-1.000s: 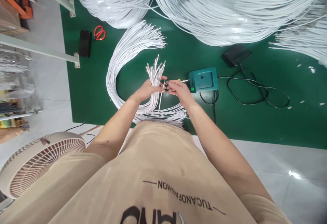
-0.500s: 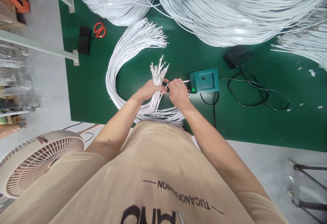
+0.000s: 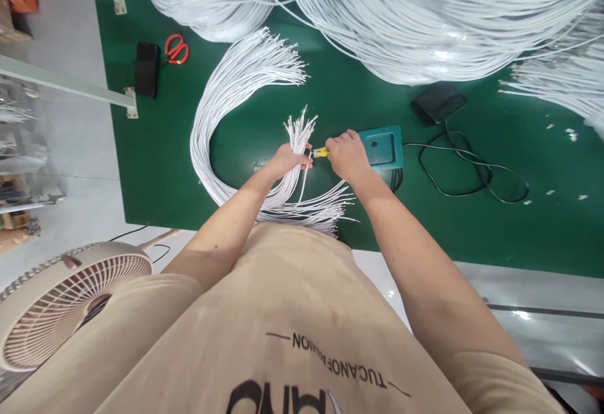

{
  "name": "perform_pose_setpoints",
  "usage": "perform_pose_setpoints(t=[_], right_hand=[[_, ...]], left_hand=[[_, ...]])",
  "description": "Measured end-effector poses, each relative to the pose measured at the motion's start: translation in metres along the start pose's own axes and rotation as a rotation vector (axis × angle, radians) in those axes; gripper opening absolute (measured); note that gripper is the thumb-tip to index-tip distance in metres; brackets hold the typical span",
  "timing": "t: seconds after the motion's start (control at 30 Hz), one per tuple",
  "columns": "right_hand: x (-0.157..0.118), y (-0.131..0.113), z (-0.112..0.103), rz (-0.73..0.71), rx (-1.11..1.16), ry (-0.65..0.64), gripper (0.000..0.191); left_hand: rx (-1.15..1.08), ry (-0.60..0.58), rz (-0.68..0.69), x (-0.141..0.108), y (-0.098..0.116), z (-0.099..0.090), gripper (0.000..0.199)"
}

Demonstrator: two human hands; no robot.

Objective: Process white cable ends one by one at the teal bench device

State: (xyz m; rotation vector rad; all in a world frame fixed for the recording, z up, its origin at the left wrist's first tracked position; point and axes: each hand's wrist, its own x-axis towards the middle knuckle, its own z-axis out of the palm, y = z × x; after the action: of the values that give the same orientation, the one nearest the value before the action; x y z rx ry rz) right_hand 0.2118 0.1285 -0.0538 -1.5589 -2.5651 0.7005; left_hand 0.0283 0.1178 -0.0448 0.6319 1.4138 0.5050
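Note:
My left hand is closed around a bundle of thin white wires, whose stripped or tipped ends fan out above the fingers. One wire stands apart on the bundle's right side, by my left thumb. My right hand is closed on a small yellow piece with a pale tip that points left at the wire ends by my left fingers. Its exact kind is too small to tell. Behind my right hand sits a teal device, its left part hidden by the hand.
The rest of the wire bundle curves across the green table. Large wire coils lie at the back. A phone, red-handled scissors, a black pedal-like box with a cable and a fan are around.
My right hand has moved right, away from my left hand, and over the teal device's left side. A yellow piece now shows in it. My left hand has shifted slightly right with the wires.

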Motion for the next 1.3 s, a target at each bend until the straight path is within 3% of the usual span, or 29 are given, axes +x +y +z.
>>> perform_pose_setpoints(t=[0.33, 0.57, 0.8, 1.07, 1.2, 1.3], right_hand=[[0.002, 0.001, 0.0, 0.055, 0.13, 0.013, 0.025], [-0.001, 0.0, -0.002, 0.039, 0.102, 0.027, 0.021], [-0.026, 0.009, -0.007, 0.317, -0.114, 0.244, 0.046], [-0.027, 0.019, 0.002, 0.314, -0.116, 0.263, 0.049], [-0.028, -0.007, 0.0, 0.183, -0.033, 0.321, 0.041], [-0.034, -0.044, 0.004, -0.214, 0.043, 0.203, 0.033]], left_hand=[[0.049, 0.083, -0.057, 0.004, 0.004, 0.011, 0.045], [0.141, 0.081, -0.054, 0.009, -0.002, 0.012, 0.042], [0.134, 0.043, -0.067, 0.009, 0.0, 0.01, 0.041], [0.052, 0.012, -0.027, 0.002, 0.002, -0.002, 0.045], [0.015, -0.043, 0.01, -0.006, 0.004, -0.014, 0.051], [-0.004, -0.065, 0.041, -0.012, 0.006, -0.019, 0.044]])
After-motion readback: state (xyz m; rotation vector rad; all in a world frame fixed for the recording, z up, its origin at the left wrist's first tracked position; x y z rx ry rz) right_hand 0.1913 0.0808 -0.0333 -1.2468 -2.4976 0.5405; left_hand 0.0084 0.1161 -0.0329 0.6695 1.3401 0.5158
